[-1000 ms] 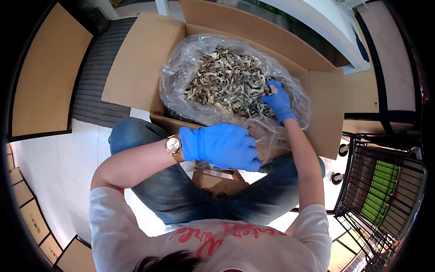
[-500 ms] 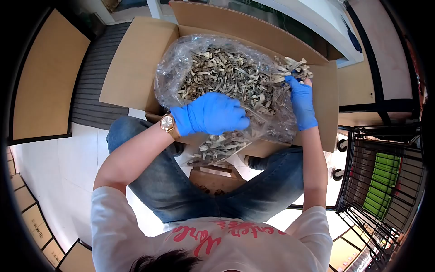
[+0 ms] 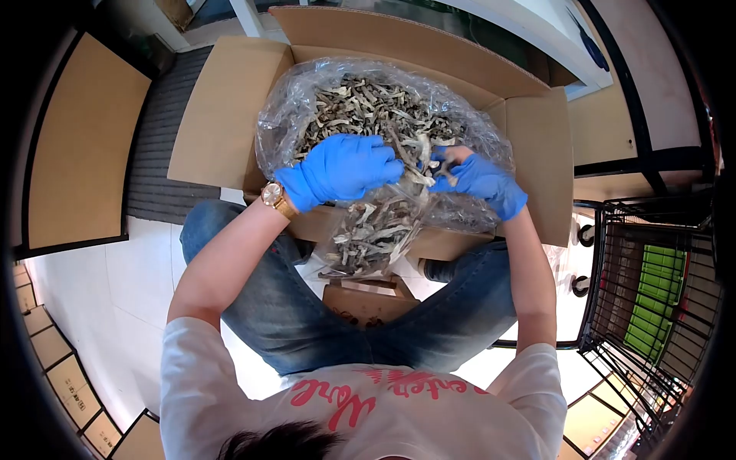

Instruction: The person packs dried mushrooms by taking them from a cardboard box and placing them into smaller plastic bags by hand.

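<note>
My left hand (image 3: 341, 170), in a blue glove, is closed at the mouth of a small clear plastic bag (image 3: 372, 238). Pale and grey-brown dried strips, like dried mushroom pieces, partly fill this bag, which hangs in front of the box. My right hand (image 3: 479, 182), gloved too but with a bare fingertip showing, grips a bunch of dried strips (image 3: 420, 157) over the bag's mouth. Behind both hands, a heap of the same strips (image 3: 376, 107) lies in a large clear liner bag (image 3: 285, 107) inside an open cardboard box (image 3: 537, 138).
A wooden stool (image 3: 368, 303) stands between my knees. On the right is a black wire cart (image 3: 606, 268) with a green crate (image 3: 655, 299). A ribbed grey mat (image 3: 165, 146) and a tan panel (image 3: 88, 138) are on the left.
My right hand has come from the box's right side leftward and down to the small bag, bringing a bunch of strips. My left hand has shifted slightly left and up, still at the bag.
</note>
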`<act>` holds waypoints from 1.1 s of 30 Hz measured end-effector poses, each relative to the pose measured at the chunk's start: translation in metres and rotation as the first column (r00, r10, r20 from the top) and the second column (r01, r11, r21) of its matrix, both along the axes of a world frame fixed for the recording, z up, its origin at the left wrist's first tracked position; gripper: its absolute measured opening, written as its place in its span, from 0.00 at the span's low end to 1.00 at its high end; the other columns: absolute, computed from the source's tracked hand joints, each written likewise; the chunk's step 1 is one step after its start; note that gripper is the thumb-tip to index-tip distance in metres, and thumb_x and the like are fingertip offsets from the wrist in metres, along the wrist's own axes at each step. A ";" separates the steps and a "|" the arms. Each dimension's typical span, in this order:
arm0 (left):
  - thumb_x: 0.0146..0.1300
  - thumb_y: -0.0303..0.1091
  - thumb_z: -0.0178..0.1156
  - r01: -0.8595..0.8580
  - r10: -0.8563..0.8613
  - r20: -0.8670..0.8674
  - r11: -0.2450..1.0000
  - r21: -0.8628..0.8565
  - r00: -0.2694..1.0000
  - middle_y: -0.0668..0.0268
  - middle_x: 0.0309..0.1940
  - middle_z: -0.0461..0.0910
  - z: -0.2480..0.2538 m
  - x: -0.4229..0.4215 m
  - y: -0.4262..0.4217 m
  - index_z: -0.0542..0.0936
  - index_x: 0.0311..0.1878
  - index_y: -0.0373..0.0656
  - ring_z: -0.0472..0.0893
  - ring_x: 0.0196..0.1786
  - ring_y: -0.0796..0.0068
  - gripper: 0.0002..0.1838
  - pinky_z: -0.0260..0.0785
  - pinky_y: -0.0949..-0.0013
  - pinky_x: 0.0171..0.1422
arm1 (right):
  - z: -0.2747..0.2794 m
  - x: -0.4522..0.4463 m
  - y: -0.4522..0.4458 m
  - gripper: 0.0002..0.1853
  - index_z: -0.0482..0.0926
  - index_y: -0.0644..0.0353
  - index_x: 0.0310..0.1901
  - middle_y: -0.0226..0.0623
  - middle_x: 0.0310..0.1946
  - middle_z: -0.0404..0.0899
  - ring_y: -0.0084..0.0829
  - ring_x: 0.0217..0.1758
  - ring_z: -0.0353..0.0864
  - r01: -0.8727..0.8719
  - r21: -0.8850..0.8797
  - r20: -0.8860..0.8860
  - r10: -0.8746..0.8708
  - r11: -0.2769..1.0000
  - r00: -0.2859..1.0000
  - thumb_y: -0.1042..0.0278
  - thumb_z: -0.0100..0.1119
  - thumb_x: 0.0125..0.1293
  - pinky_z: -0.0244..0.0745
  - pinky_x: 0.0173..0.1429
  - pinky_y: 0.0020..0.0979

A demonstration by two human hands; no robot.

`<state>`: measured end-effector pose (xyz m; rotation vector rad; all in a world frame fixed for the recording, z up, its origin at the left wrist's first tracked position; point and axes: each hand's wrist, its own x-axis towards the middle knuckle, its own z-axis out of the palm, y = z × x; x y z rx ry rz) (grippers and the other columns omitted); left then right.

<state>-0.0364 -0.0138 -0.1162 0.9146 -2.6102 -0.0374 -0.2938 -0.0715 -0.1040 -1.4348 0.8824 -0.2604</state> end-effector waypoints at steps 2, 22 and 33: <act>0.51 0.33 0.59 0.036 -0.037 -0.017 0.999 -0.014 0.999 0.70 0.32 0.73 0.003 -0.003 0.003 0.75 0.38 0.54 0.76 0.37 0.68 0.09 0.72 0.65 0.34 | -0.001 0.004 -0.005 0.16 0.80 0.60 0.45 0.22 0.33 0.77 0.15 0.38 0.70 -0.305 -0.104 -0.188 0.282 0.947 0.941 0.70 0.71 0.56 0.70 0.46 0.23; 0.52 0.35 0.58 0.099 -0.099 -0.002 0.992 -0.084 0.995 0.73 0.31 0.72 0.005 -0.009 0.006 0.74 0.37 0.56 0.75 0.36 0.71 0.09 0.71 0.68 0.32 | 0.001 0.001 0.001 0.16 0.81 0.56 0.51 0.37 0.42 0.84 0.29 0.46 0.82 -0.006 -0.435 -0.245 -0.112 0.901 0.963 0.60 0.63 0.64 0.74 0.55 0.29; 0.50 0.36 0.59 -0.014 0.001 -0.104 0.992 -0.125 0.995 0.70 0.29 0.71 0.016 0.008 0.001 0.75 0.37 0.53 0.75 0.37 0.69 0.09 0.72 0.66 0.34 | 0.042 -0.011 0.000 0.15 0.82 0.58 0.51 0.40 0.48 0.81 0.33 0.52 0.79 -0.253 -0.471 0.015 0.295 0.845 0.956 0.70 0.62 0.62 0.69 0.61 0.30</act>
